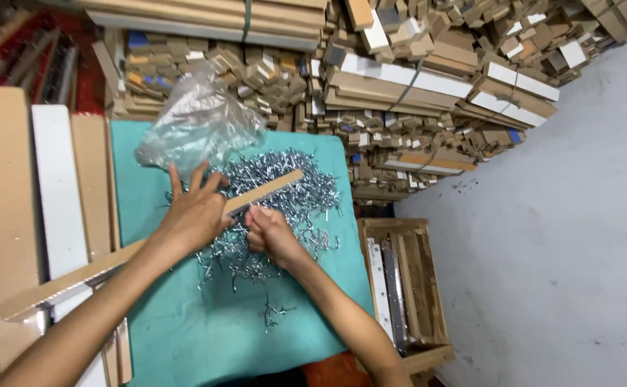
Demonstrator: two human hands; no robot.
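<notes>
A matt teal cloth [184,337] covered the table. On it lay a heap of shiny, silvery metal clips [285,208]. A long strip [148,247] looked like matt brown board, smooth-faced. At the far side sat a crinkled, glossy clear plastic bag [198,125]. To the right, a crate [421,287] showed rough, unfinished wood.

two hands [231,222], one long strip [148,247], one plastic bag [198,125], one crate [406,283]
</notes>
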